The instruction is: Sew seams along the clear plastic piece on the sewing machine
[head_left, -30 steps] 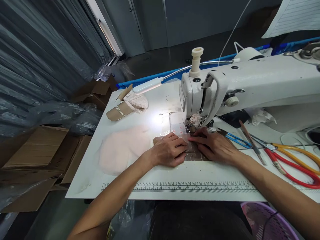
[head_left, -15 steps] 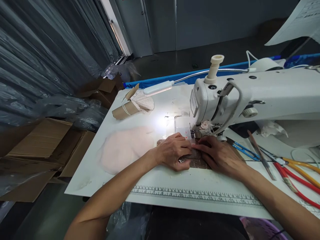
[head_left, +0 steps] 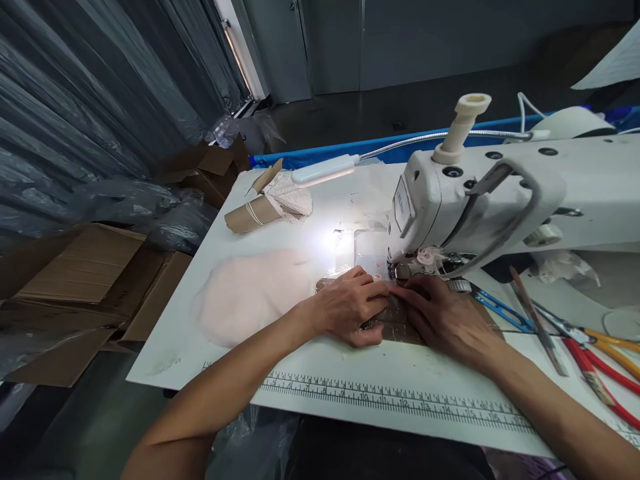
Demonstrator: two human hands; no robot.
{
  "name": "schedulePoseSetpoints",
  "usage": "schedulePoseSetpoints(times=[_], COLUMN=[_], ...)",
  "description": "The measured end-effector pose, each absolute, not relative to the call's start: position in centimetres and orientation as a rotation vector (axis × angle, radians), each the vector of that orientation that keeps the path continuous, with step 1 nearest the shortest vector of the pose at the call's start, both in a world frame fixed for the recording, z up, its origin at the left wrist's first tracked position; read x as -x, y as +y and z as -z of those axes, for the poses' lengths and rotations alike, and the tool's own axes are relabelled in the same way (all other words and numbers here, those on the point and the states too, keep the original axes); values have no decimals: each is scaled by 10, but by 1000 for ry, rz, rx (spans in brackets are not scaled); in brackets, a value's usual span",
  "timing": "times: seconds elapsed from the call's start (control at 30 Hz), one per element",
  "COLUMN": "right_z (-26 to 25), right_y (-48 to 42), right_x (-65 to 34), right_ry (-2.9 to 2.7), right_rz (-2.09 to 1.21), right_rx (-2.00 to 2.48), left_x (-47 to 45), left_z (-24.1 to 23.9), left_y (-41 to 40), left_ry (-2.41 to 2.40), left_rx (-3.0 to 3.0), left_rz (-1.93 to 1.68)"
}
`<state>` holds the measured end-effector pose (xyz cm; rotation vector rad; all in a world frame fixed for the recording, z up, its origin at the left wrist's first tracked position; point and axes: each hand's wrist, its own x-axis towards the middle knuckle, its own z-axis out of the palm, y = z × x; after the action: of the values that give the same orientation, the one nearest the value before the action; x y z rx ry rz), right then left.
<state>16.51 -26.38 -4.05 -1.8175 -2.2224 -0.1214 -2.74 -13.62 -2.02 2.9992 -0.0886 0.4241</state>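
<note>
A small brown piece of material [head_left: 395, 320] lies flat on the white bench [head_left: 350, 353] just in front of the sewing machine [head_left: 500, 193], near the middle of the bench. The left hand [head_left: 350, 308] presses down on it, fingers together; the right hand [head_left: 445, 320] lies beside it, fingertips touching the piece at the needle. A pink fabric pile [head_left: 250, 293] rests toward the left edge, scissors [head_left: 600, 360] toward the right.
</note>
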Motion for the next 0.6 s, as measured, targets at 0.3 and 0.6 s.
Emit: schedulePoseSetpoints(times=[0.3,0.6], right_z=[40,40], right_y=[-266,-266], right_x=[-166,-163], right_ry=[-2172,-2172], right_rz=[65,99], right_rx=[1746,1776], left_x=[27,25], left_z=[20,21], left_y=[-137,-135], left_ry=[-28,37], left_rx=[-3015,-3011], left_rz=[-401,-385])
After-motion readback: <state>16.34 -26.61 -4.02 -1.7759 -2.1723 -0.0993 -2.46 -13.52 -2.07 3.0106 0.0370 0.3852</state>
